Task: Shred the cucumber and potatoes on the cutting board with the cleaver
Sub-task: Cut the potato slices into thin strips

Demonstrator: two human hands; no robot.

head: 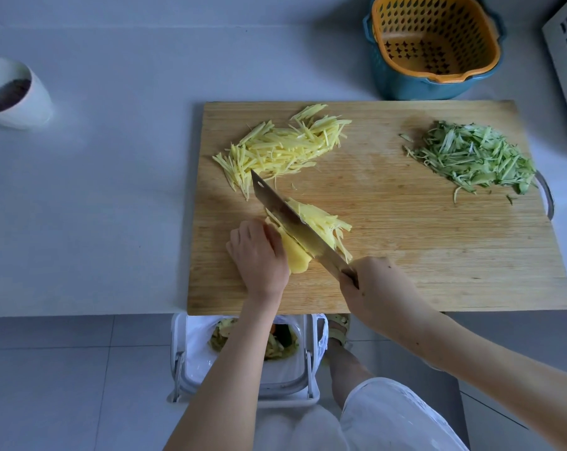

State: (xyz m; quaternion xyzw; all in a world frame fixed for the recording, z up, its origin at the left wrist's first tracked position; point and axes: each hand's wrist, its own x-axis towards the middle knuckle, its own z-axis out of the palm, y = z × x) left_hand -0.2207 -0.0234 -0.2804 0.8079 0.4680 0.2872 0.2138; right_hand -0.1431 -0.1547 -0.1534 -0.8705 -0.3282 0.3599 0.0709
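Yellow potato slices (295, 259) lie pinned by the left hand (258, 252), fingers curled clear of the steel cleaver (291, 219) the right hand (376, 288) grips.

The cutting board (405, 255) is bare across its middle and near-right part, open for a pass. Its far-left part holds a potato shred heap (282, 148), its far-right a cucumber shred heap (474, 157); the cleaver (288, 216) slants over potato slices (295, 258) near-left. Behind the board stands a basket (435, 43); left of it, open tabletop (112, 190) up to a white cup (15, 96).
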